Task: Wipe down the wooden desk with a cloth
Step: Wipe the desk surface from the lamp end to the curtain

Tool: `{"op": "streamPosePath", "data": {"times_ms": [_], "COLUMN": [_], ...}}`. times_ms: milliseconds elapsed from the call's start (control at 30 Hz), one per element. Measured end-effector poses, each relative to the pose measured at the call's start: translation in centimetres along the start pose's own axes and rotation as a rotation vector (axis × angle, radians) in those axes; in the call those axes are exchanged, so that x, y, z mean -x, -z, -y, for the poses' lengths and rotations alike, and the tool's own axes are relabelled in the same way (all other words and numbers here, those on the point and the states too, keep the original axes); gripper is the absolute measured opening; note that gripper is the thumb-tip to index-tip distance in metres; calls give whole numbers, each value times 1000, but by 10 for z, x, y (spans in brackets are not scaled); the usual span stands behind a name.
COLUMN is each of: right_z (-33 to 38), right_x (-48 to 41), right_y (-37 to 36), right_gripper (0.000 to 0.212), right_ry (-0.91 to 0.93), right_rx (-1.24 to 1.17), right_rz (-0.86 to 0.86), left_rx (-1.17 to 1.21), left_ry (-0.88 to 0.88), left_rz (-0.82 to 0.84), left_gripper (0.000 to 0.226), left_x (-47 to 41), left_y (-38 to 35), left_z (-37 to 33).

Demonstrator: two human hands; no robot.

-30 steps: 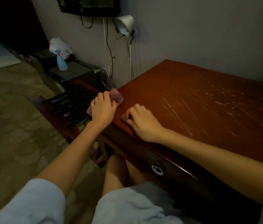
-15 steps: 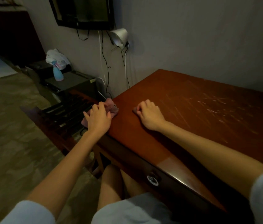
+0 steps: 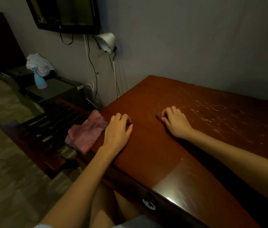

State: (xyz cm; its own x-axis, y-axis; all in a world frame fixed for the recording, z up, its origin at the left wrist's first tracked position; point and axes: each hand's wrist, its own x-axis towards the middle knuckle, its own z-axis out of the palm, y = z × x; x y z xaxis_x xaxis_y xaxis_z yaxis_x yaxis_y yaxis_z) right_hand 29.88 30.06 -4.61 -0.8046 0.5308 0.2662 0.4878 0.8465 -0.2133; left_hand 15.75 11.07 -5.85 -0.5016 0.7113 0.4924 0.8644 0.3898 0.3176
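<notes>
The reddish-brown wooden desk (image 3: 187,145) fills the right half of the view, its top scratched and streaked. A crumpled pink cloth (image 3: 87,132) lies over the desk's left edge and hangs partly off it. My left hand (image 3: 118,130) rests on the desk just right of that cloth with loosely curled fingers, its outer side touching the cloth's edge. Farther right, my right hand (image 3: 174,120) lies on the desk with its fingers curled over a small pinkish wad of cloth (image 3: 158,115), most of it hidden under the fingertips.
A drawer with a ring pull (image 3: 149,203) sits in the desk's front. Left of the desk stand a dark slatted rack (image 3: 56,125) and a dark box carrying a blue spray bottle (image 3: 39,79). Cables and a white lamp (image 3: 107,41) hang on the wall below a screen.
My left hand has slid right off the pink cloth onto bare wood, leaving the cloth spread over the edge. My right hand has moved farther right and back across the desk with its wad.
</notes>
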Motion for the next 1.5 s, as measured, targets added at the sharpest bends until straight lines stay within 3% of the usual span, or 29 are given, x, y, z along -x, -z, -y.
{"op": "streamPosePath", "data": {"times_ms": [167,300,400,600,733,800,900,967,1033,1200,1333,1400,1500], "right_z": [42,72,48,-24,-8,19,45,37,12,-63,-54,-28,8], "right_x": [-50,-12,29,-30,-89,-97,-67,-33,-11,-54,-111,-122,-100], "right_y": [-23,-23,-6,3,-21,-29,-28,-19,-4,6,-16,-26,-28], "right_gripper": [23,21,15,19,24,25,22,16,9,16,26,29,26], "right_ry": [-56,208,377,22,-121,-101,120,298,363,14,-175,-154,67], "right_rx": [-6,-33,-108,8,36,34,5,-41,-73,41,66,40,-2], "right_rz": [-52,-18,57,46,-29,-43,13,67,118,62,-25,-35,13], "left_rx": [8,4,13,31,36,33,26,20,18,28,21,24,-10], "left_ry": [32,53,51,39,44,45,38,38,41,52,51,64,61], "left_rz": [1,19,5,-17,-12,-12,-14,-18,-22,-11,5,27,122], "left_gripper": [14,17,15,13,13,13,12,12,12,12,10,9,7], "left_x": [3,2,3,3,4,4,4,4,4,2,3,1,-15], "left_y": [0,0,0,-4,-2,-1,-2,-4,-5,-5,-2,0,2], "left_z": [-1,0,0,2,0,-1,0,2,2,1,-1,-1,0]}}
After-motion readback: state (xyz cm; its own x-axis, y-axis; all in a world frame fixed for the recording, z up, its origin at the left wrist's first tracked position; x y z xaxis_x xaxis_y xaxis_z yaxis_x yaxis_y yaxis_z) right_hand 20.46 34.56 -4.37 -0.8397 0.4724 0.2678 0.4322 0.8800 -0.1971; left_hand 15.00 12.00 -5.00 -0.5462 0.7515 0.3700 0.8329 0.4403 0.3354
